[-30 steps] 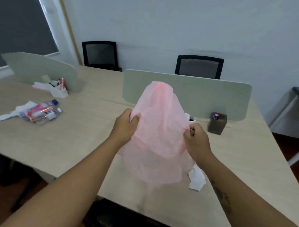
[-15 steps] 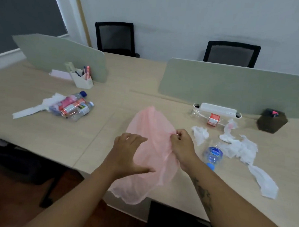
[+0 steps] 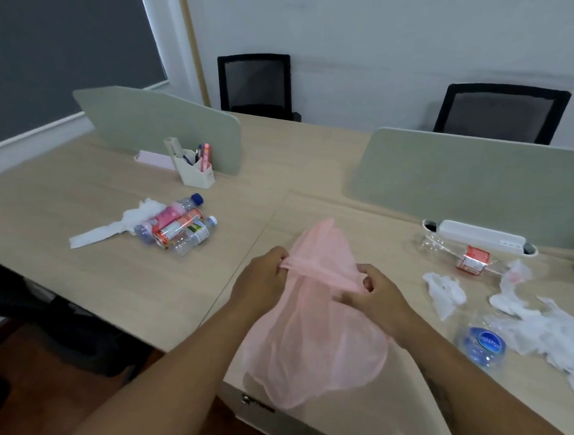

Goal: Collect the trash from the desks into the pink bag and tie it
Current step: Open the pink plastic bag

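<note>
The thin, translucent pink plastic bag [image 3: 314, 317] is held over the pale wooden desk's [image 3: 145, 277] near edge, its bunched rim pinched by the left hand [image 3: 263, 278] and right hand [image 3: 374, 296]. The rim should be spread wide before trash is collected.

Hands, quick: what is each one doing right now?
Left hand: closed on a bunched edge of the pink bag.
Right hand: closed on the same bunched edge of the pink bag, opposite the left.
</note>
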Action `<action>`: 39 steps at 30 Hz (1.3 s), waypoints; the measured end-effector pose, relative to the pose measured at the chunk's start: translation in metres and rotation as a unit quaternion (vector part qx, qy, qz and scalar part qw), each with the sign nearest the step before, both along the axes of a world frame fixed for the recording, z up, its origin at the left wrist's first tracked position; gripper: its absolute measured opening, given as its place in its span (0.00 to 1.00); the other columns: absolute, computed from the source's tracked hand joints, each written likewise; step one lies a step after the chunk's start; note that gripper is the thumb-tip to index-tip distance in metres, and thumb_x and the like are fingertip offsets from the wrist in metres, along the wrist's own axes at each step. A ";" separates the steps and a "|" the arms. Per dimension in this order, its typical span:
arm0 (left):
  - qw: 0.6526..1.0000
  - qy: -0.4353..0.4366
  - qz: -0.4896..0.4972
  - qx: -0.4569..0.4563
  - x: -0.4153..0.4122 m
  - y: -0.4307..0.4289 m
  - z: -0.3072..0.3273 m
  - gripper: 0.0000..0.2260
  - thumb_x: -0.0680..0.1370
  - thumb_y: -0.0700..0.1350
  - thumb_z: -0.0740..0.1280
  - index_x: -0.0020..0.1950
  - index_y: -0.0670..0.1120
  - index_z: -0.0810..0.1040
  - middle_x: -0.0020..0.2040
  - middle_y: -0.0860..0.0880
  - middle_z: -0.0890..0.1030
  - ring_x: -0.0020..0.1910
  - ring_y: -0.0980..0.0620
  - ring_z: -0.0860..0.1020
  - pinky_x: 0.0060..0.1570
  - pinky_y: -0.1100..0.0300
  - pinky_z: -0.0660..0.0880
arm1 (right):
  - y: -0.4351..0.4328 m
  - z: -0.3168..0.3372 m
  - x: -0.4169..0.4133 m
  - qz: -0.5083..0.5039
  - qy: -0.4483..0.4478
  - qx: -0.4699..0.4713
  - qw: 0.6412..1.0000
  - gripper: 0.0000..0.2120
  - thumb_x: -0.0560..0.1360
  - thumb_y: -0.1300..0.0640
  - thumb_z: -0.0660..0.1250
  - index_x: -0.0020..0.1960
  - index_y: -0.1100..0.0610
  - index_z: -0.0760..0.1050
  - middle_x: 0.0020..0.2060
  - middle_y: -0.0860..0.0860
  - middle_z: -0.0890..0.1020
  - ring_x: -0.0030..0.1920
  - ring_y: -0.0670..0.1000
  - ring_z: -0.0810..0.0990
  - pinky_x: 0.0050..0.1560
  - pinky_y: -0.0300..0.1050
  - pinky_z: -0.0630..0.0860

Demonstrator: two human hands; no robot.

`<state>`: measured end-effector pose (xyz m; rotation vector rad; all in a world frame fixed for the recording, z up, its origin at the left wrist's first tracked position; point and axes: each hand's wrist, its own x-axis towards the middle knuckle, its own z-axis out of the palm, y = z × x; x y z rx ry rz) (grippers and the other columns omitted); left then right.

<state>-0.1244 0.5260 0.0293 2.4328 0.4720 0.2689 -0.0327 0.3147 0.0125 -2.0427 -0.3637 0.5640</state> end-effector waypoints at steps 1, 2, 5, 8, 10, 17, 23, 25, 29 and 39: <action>1.000 -0.012 -0.005 -0.005 0.006 0.005 0.007 0.05 0.78 0.44 0.59 0.46 0.50 0.74 0.39 0.47 0.80 0.41 0.41 0.77 0.41 0.49 0.77 | 0.002 -0.004 0.004 0.039 -0.046 -0.064 0.996 0.29 0.65 0.49 0.79 0.61 0.46 0.71 0.44 0.47 0.72 0.44 0.51 0.75 0.40 0.41 0.67; 1.000 -0.021 -0.011 -0.002 0.014 0.009 0.014 0.05 0.77 0.44 0.59 0.46 0.49 0.74 0.39 0.47 0.80 0.41 0.41 0.77 0.41 0.49 0.76 | 0.003 -0.011 0.012 0.054 -0.098 -0.111 0.988 0.27 0.67 0.52 0.77 0.62 0.48 0.71 0.47 0.49 0.72 0.49 0.53 0.77 0.43 0.42 0.66; 0.996 -0.081 0.030 0.005 0.034 0.032 0.034 0.06 0.78 0.42 0.57 0.47 0.48 0.73 0.40 0.44 0.79 0.40 0.41 0.76 0.41 0.49 0.75 | -0.002 -0.028 0.035 -0.085 -0.178 -0.157 0.968 0.06 0.73 0.62 0.65 0.50 0.56 0.76 0.46 0.55 0.75 0.47 0.60 0.78 0.42 0.46 0.69; 0.991 -0.076 0.115 0.001 0.050 0.085 0.040 0.08 0.81 0.40 0.56 0.52 0.45 0.74 0.45 0.44 0.79 0.45 0.41 0.77 0.43 0.50 0.74 | -0.008 -0.030 0.049 -0.204 -0.162 -0.179 0.949 0.03 0.74 0.63 0.62 0.48 0.58 0.72 0.46 0.58 0.74 0.45 0.62 0.77 0.43 0.50 0.73; 0.992 0.017 0.127 -0.022 0.060 0.114 0.033 0.12 0.81 0.45 0.59 0.63 0.44 0.72 0.58 0.41 0.78 0.54 0.40 0.75 0.51 0.49 0.72 | 0.001 -0.024 0.057 -0.219 -0.156 -0.154 0.951 0.04 0.75 0.64 0.62 0.49 0.58 0.70 0.45 0.58 0.78 0.44 0.62 0.78 0.42 0.50 0.72; 0.935 0.037 -0.163 0.314 0.113 0.076 0.003 0.35 0.70 0.65 0.67 0.74 0.59 0.60 0.74 0.50 0.62 0.73 0.43 0.61 0.65 0.43 0.57 | 0.085 0.025 0.056 -0.205 -0.197 -0.123 0.951 0.05 0.71 0.61 0.59 0.41 0.52 0.71 0.36 0.51 0.81 0.38 0.58 0.79 0.40 0.55 0.78; 0.976 -0.077 -0.070 0.189 0.178 0.152 0.042 0.08 0.78 0.44 0.60 0.50 0.45 0.77 0.44 0.40 0.81 0.40 0.39 0.78 0.36 0.56 0.67 | 0.057 0.028 0.061 -0.302 -0.220 -0.336 0.865 0.08 0.75 0.60 0.59 0.49 0.55 0.76 0.46 0.54 0.82 0.47 0.60 0.79 0.44 0.49 0.74; 0.980 -0.059 -0.056 0.181 0.198 0.182 0.056 0.09 0.79 0.46 0.59 0.49 0.45 0.78 0.47 0.41 0.81 0.40 0.40 0.77 0.38 0.56 0.69 | 0.040 0.019 0.059 -0.342 -0.186 -0.340 0.856 0.08 0.76 0.61 0.58 0.44 0.56 0.75 0.44 0.58 0.82 0.43 0.61 0.79 0.44 0.51 0.76; 0.974 0.017 -0.146 0.170 0.205 0.179 0.059 0.14 0.76 0.60 0.64 0.52 0.50 0.73 0.44 0.48 0.79 0.41 0.43 0.79 0.42 0.53 0.77 | 0.053 0.022 0.057 -0.351 -0.229 -0.333 0.845 0.13 0.81 0.53 0.55 0.45 0.58 0.75 0.40 0.58 0.81 0.42 0.61 0.80 0.44 0.52 0.77; 0.967 -0.035 -0.238 0.089 0.208 0.095 0.030 0.10 0.80 0.52 0.59 0.51 0.48 0.76 0.47 0.40 0.81 0.45 0.37 0.79 0.45 0.48 0.77 | -0.020 -0.034 0.033 -0.347 0.002 -0.287 0.893 0.45 0.65 0.25 0.63 0.75 0.47 0.60 0.72 0.54 0.67 0.72 0.60 0.63 0.69 0.59 0.64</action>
